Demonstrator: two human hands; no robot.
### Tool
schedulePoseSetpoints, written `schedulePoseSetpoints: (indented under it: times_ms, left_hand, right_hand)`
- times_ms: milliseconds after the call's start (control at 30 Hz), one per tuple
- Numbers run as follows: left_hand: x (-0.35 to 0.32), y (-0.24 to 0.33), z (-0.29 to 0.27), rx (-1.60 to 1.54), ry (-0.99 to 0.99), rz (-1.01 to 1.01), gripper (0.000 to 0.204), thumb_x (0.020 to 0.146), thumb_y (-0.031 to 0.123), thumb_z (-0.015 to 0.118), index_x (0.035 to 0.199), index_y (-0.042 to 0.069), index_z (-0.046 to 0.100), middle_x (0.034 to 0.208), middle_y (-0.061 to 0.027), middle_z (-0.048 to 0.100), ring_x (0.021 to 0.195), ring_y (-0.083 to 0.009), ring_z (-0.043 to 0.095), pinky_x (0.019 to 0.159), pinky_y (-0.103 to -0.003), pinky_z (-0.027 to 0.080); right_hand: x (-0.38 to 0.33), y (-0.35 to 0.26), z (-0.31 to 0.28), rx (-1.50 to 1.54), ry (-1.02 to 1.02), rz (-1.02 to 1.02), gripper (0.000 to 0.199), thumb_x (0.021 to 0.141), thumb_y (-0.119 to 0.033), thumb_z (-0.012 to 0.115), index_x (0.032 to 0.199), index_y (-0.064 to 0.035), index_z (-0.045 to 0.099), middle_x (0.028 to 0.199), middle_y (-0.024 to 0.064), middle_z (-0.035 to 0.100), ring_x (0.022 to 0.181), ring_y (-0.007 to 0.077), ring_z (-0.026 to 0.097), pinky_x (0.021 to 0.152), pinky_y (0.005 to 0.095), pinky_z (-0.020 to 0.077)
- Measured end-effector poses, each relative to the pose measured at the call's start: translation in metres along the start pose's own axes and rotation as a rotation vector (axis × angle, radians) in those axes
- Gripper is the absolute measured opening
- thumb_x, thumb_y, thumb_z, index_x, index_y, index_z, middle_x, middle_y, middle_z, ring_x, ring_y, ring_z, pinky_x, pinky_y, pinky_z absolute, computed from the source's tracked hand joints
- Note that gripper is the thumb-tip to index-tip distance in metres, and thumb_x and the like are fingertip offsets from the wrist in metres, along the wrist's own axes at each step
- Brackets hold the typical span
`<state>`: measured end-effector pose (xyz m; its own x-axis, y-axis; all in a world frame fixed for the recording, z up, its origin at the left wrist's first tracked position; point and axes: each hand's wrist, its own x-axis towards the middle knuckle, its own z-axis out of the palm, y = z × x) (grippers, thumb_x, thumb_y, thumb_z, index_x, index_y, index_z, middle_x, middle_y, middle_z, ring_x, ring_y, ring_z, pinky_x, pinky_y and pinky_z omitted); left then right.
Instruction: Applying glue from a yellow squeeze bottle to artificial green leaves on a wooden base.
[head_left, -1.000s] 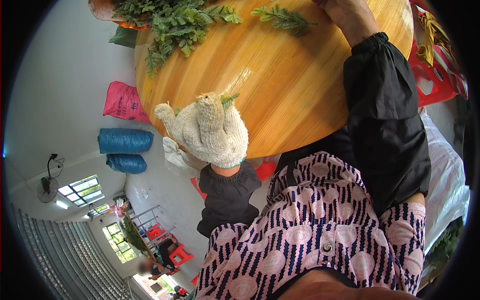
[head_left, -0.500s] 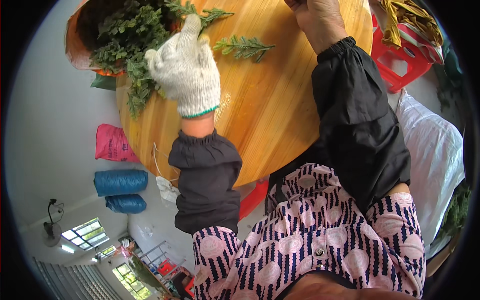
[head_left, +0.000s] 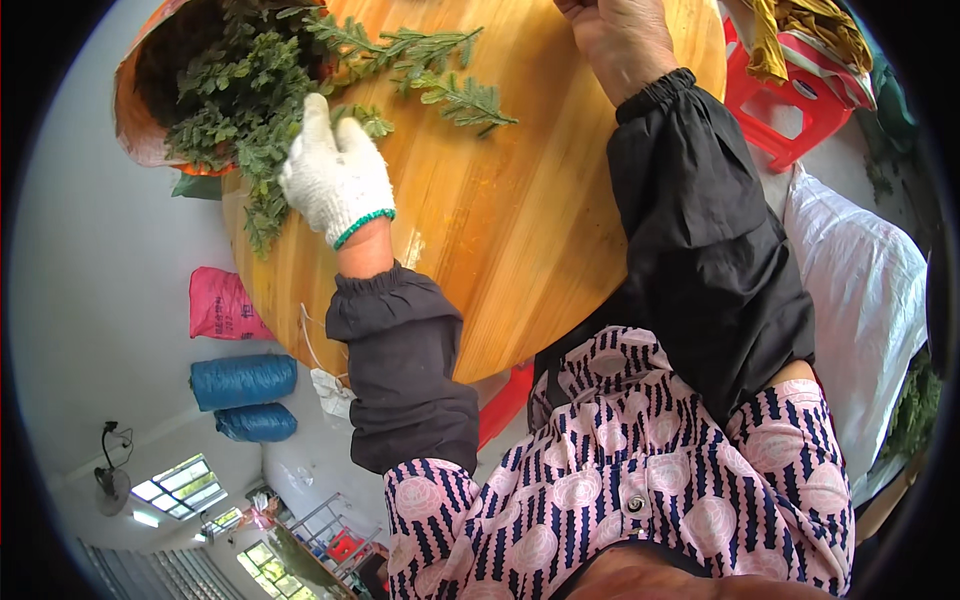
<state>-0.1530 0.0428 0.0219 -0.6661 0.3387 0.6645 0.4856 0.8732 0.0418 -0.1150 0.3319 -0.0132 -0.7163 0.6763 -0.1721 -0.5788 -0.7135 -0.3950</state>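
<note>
My left hand (head_left: 338,177), in a white knit glove with a green cuff edge, is beside a heap of green conifer-like sprigs (head_left: 240,100). Its index finger is stretched out and the thumb stands apart, with nothing visible between them. The other fingers are partly turned from view. Right of the heap, loose sprigs (head_left: 465,100) lie on the round wooden table (head_left: 490,220). My bare right hand (head_left: 625,45) is at the far edge of the picture; its fingertips are cut off, so what it holds cannot be seen.
The sprigs spill from an orange-lined sack (head_left: 135,110) at the far left. A red plastic stool (head_left: 790,105) with cloth on it and a white sack (head_left: 855,270) stand to the right. Blue rolled bundles (head_left: 243,382) and a pink bag (head_left: 225,303) are at the left.
My left hand has drawn back toward me and left, away from the loose sprigs. More sprigs now lie spread on the table. The right hand stays near the far edge.
</note>
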Motion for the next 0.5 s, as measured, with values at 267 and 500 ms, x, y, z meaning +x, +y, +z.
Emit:
schedulePoseSetpoints:
  times_ms: [267, 500]
  left_hand:
    - [-0.046, -0.045, 0.044, -0.502, -0.062, -0.374, 0.037, 0.092, 0.007, 0.069, 0.128, -0.001, 0.068, 0.121, -0.0182, 0.071, 0.102, -0.0261, 0.071, 0.091, -0.033, 0.055]
    - [-0.054, -0.015, -0.016, -0.647, -0.283, -0.597, 0.033, 0.093, -0.003, 0.057, 0.123, -0.009, 0.066, 0.125, -0.0168, 0.071, 0.114, -0.0233, 0.068, 0.103, -0.033, 0.05]
  right_hand:
    - [-0.007, 0.009, 0.001, -0.11, -0.025, 0.033, 0.019, 0.088, -0.026, 0.079, 0.093, -0.0159, 0.064, 0.083, 0.001, 0.067, 0.074, 0.0156, 0.061, 0.07, 0.0302, 0.0482]
    - [-0.005, 0.002, 0.002, -0.172, -0.096, 0.028, 0.02, 0.088, -0.029, 0.08, 0.088, -0.0163, 0.064, 0.077, -0.0005, 0.066, 0.068, 0.0139, 0.06, 0.064, 0.0283, 0.0455]
